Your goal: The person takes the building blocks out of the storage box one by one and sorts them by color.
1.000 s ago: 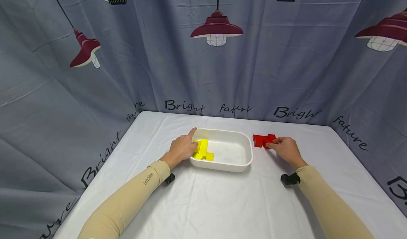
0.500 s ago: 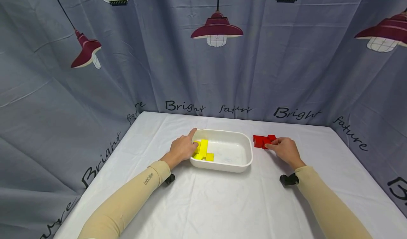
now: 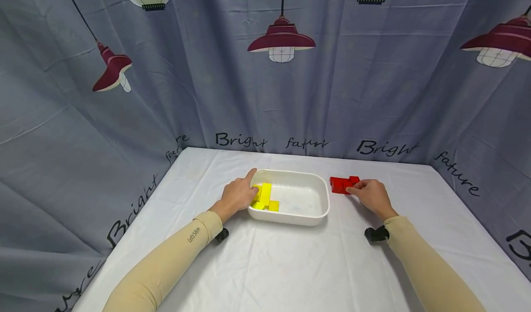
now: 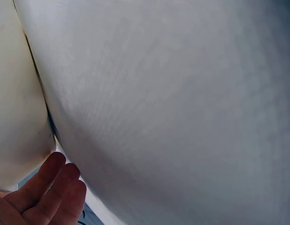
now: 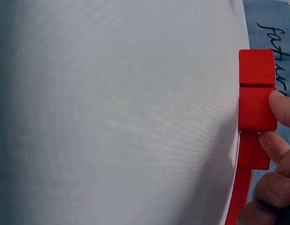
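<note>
A white plastic basin stands on the table. My left hand holds its left wall, thumb over the rim and index finger stretched along the edge. In the left wrist view, fingertips lie against the basin's outer wall. Several yellow blocks lie inside at the left end, close to that thumb. To the right of the basin, my right hand pinches a red block in a group of several. The other red blocks sit against it, one partly hidden by fingers.
A white cloth covers the table. Behind it and at both sides hangs a grey-blue curtain printed with lamps and lettering. Black wrist cameras sit under the sleeves.
My right hand has shifted slightly left, and the red block it pinches has come up against the block on its left. The left hand keeps its place on the basin.
</note>
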`<act>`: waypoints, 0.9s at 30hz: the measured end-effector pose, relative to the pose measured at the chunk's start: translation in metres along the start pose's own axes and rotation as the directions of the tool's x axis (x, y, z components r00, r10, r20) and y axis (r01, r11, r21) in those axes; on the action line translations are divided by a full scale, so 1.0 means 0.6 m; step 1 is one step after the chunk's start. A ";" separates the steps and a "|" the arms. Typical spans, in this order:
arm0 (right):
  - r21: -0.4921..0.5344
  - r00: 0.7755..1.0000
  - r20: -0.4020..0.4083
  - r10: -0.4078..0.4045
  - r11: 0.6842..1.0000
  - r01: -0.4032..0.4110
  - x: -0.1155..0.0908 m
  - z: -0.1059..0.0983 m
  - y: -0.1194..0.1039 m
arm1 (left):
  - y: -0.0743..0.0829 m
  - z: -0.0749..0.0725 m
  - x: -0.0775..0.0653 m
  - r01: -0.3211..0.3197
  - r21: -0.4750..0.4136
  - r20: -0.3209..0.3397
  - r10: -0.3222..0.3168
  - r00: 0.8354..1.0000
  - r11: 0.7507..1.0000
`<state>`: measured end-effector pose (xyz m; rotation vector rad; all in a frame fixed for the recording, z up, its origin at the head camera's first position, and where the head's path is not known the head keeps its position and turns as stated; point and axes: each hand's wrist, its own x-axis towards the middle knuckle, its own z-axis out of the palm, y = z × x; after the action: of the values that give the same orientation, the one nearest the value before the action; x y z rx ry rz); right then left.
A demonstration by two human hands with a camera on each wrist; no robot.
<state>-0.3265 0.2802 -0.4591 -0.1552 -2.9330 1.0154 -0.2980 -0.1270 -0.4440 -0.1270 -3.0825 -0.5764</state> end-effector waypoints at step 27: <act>0.026 0.988 0.076 -0.136 0.991 0.134 -0.008 -0.021 -0.080 | 0.001 -0.003 -0.002 0.005 -0.008 0.009 -0.005 1.000 1.000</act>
<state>-0.3249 0.2501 -0.4195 0.0848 -2.9515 1.0548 -0.2966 -0.1274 -0.4425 -0.1214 -3.0900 -0.5899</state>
